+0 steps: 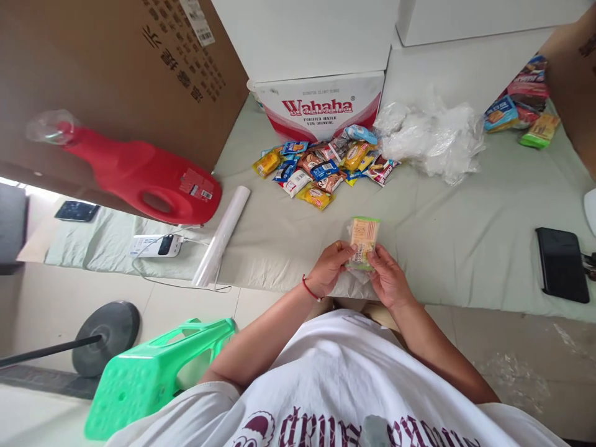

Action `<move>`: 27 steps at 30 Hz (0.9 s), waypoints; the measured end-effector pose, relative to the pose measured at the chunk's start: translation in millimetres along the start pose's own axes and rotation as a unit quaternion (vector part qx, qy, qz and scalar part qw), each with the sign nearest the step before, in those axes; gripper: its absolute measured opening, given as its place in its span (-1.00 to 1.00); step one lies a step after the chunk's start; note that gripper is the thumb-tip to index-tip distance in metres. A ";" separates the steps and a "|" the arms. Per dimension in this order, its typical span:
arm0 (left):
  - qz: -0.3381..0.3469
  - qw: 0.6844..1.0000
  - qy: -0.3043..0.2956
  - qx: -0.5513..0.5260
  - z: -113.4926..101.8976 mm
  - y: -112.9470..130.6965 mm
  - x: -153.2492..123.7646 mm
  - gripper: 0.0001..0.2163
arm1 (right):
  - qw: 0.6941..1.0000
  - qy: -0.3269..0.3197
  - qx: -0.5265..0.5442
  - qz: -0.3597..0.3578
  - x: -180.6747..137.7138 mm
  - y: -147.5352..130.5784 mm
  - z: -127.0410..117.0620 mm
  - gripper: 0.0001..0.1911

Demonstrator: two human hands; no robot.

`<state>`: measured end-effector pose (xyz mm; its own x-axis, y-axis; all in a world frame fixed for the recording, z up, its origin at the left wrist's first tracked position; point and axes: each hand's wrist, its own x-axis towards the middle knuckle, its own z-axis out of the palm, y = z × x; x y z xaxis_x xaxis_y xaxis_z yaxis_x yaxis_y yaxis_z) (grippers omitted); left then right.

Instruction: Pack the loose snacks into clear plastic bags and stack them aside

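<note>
Between my two hands I hold a small yellow and green snack packet (364,234), just above the table's front edge. Clear plastic shows around the packet's left side and below it. My left hand (329,266) pinches its lower left side; a red cord is on that wrist. My right hand (388,273) grips the lower right side with thumb and fingers. Beyond the hands lies a heap of small wrapped snacks (321,167) in yellow, blue, brown and white. To its right is a pile of crumpled clear plastic bags (437,139).
A Wahaha carton (326,105) stands behind the heap. Left are a red jug (153,177), a clear plastic roll (222,236) and a white power bank (156,245) with a cable. More snacks (524,102) and a black phone (562,264) lie right. A green stool (139,379) is below left.
</note>
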<state>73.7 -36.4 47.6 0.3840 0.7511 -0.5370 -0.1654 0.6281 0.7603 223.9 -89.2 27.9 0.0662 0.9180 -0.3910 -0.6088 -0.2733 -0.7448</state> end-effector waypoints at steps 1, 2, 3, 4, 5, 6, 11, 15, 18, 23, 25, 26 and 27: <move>-0.006 1.000 -0.015 -0.014 2.7 0.5 4.1 -0.58 | 1.000 -0.004 -0.005 0.005 -0.8 -3.4 -2.9 -0.53; -0.010 0.999 -0.032 -0.023 5.5 0.1 7.6 -0.56 | 1.000 -0.001 -0.008 0.008 -1.1 -7.2 -6.5 -0.53; -0.009 0.998 -0.050 -0.027 8.5 -1.1 10.4 -0.54 | 1.000 0.007 -0.007 0.010 -1.0 -11.3 -10.7 -0.55; -0.003 0.997 -0.068 -0.027 12.0 -3.2 12.4 -0.49 | 1.000 0.019 -0.003 0.013 -0.5 -15.3 -15.0 -0.57; 0.008 0.996 -0.080 -0.023 15.9 -6.0 13.7 -0.43 | 0.999 0.033 0.004 0.016 0.2 -19.0 -19.1 -0.60; 0.022 0.996 -0.085 -0.016 20.2 -9.3 14.7 -0.36 | 0.999 0.047 0.014 0.018 1.1 -22.2 -22.7 -0.63; 0.084 0.993 -0.046 0.069 36.6 -23.5 20.1 -0.41 | 0.992 0.082 0.080 0.055 3.2 -30.8 -29.2 -0.68; 0.182 0.945 0.050 0.267 35.6 -23.7 24.0 -0.75 | 0.986 0.090 0.106 0.088 -0.1 -34.6 -30.9 -0.73; 0.201 0.906 0.121 0.352 32.6 -21.2 24.7 -0.94 | 0.989 0.051 0.092 0.100 -4.5 -37.3 -32.9 -0.68; 0.161 0.955 -0.057 0.242 23.3 -6.1 29.2 -0.90 | 0.991 -0.006 0.061 0.118 -10.8 -40.2 -39.3 -0.61; 0.098 0.973 -0.154 0.143 18.0 2.5 32.1 -0.72 | 0.994 0.000 0.036 0.101 -11.5 -41.6 -45.7 -0.58; 0.059 0.977 -0.180 0.096 16.3 5.7 33.6 -0.64 | 0.996 0.007 0.020 0.088 -11.5 -42.2 -49.5 -0.57; 0.025 0.980 -0.186 0.060 15.9 7.7 34.9 -0.58 | 0.997 0.015 0.000 0.072 -11.1 -42.7 -53.4 -0.56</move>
<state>100.3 -8.6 40.5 0.6867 0.6404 -0.3440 -0.0934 0.5469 0.8319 291.4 -103.1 35.1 0.0018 0.8596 -0.5109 -0.6143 -0.4022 -0.6789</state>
